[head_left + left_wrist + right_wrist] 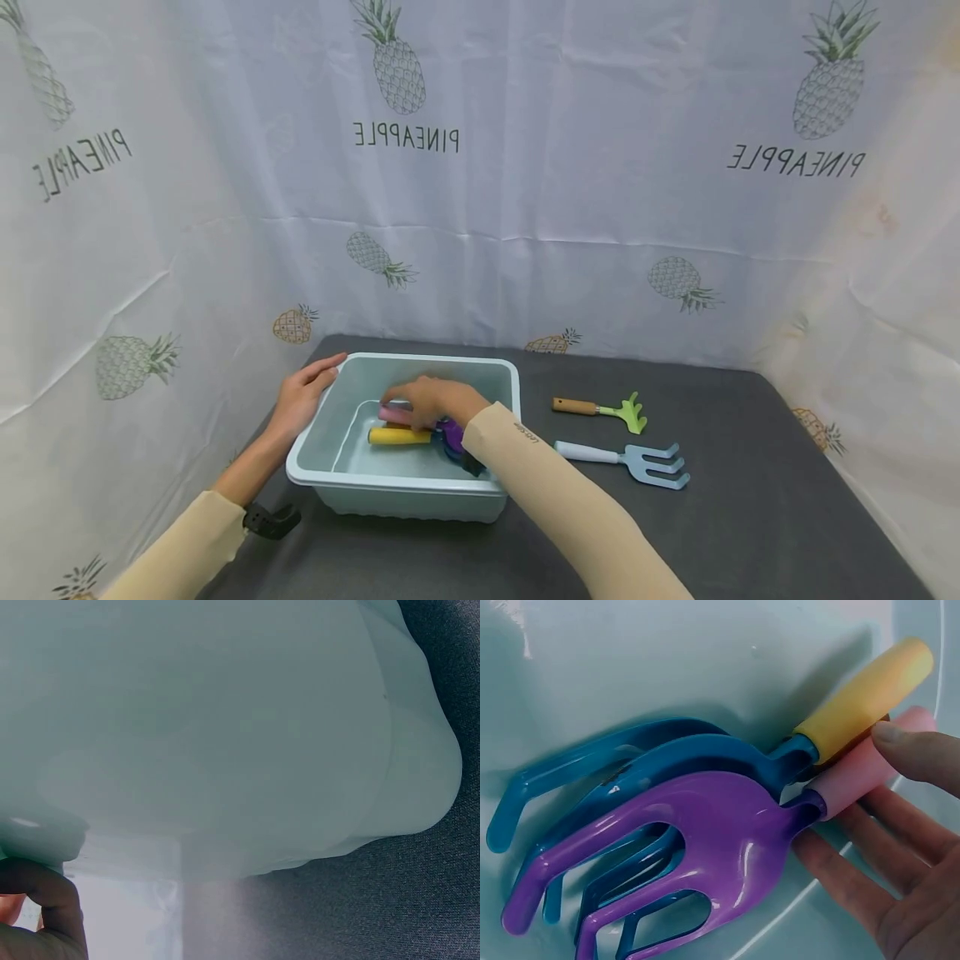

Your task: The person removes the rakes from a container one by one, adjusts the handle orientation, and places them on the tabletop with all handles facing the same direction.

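Pale blue rectangular plastic tub [405, 500], gripped at rim by left hand [302, 400], inside, glossy purple pink-handled fork [731, 844], pinched in right hand [907, 885], beside yellow-handled blue fork [739, 756].

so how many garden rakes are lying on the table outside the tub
2, both right of the tub: the green rake with a wooden handle, and the pale blue rake nearer the camera. The tub or right sleeve could hide another.

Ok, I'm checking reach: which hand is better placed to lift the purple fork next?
Probably the right hand: it touches the pink handle of the purple fork, while the left hand grips the rim of the tub.
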`<state>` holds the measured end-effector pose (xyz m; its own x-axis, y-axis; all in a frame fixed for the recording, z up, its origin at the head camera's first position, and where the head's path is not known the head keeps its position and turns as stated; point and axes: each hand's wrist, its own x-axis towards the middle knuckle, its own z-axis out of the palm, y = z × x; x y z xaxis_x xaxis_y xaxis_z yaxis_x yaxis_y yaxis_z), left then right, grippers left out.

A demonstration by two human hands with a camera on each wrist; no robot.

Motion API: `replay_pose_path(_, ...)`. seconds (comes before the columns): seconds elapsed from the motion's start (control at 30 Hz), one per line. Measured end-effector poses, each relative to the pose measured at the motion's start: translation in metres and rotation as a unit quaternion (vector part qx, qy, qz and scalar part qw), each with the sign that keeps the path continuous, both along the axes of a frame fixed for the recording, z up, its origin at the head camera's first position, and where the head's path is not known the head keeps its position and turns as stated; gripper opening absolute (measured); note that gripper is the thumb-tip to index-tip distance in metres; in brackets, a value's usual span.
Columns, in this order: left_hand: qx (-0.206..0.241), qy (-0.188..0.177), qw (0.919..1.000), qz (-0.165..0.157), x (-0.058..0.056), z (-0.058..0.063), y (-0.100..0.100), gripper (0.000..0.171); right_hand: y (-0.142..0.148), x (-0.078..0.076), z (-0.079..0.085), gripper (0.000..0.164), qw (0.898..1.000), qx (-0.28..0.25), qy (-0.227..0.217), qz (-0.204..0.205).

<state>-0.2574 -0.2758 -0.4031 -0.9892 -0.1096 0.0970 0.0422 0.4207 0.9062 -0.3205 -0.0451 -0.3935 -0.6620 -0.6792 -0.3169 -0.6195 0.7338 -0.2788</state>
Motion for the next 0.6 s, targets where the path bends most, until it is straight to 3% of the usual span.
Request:
replay_pose_path(0.23, 0.002, -0.001, 1.0000, 0.001, 0.0002, 0.0001, 0.0003, 0.049, -0.0015, 0.0009, -0.0024, 0.073, 1.000, 0.008, 0.012, 0.002)
replay_pose_path(0.6, 0.007, -0.008, 0.9999, 0.005, 0.0025, 0.0012, 0.0006, 0.049, -0.0019, 0.0022, -0.0079, 0.058, 0.999, 0.015, 0.044, 0.028)
